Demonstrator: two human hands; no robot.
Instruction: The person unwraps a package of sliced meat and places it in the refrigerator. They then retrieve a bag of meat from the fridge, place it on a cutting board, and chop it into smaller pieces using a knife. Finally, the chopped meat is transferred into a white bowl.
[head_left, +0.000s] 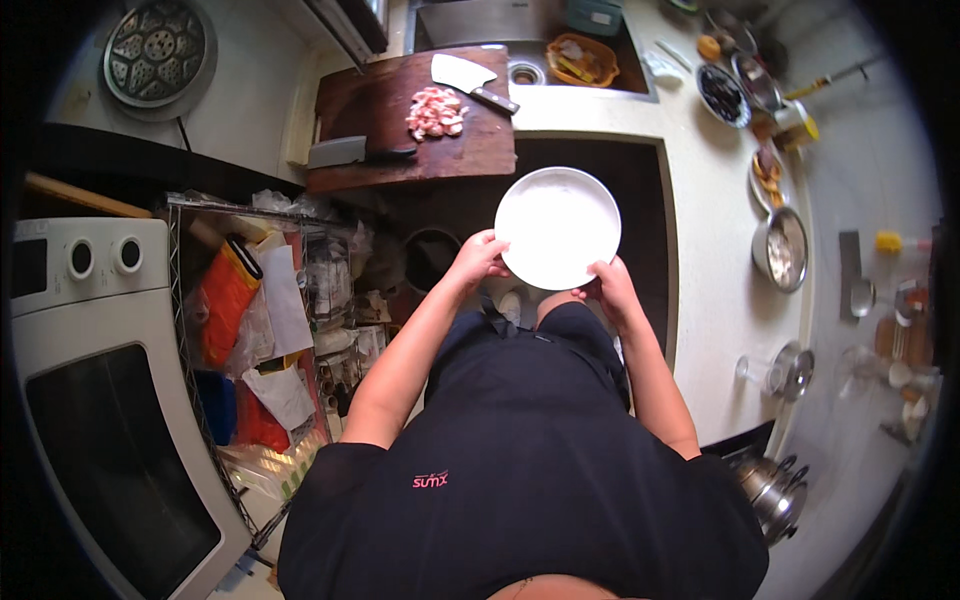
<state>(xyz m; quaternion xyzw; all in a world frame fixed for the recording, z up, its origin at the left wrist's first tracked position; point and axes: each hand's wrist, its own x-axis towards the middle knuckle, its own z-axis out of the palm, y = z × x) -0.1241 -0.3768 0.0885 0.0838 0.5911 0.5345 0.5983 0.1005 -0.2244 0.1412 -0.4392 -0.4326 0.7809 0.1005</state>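
Note:
Both my hands hold a round white plate (558, 227) in front of my body, over the gap below the counter. My left hand (482, 261) grips its lower left rim, thumb on top. At the lower right rim, my right hand (609, 287) pinches it the same way. The plate's inside looks bare, though it is washed out by glare. Beyond it, a wooden cutting board (337, 112) bears a pile of chopped raw meat (436, 113). A cleaver (472, 79) with a dark handle lies behind the meat, and a second knife (360, 151) lies near the board's front edge.
A sink (480, 22) with an orange basket (582, 60) sits behind the board. Along the right counter stand a bowl of dark food (722, 95), a metal bowl (780, 250) and stacked pots (776, 495). On the left are a wire shelf (175, 300) and an oven (120, 450).

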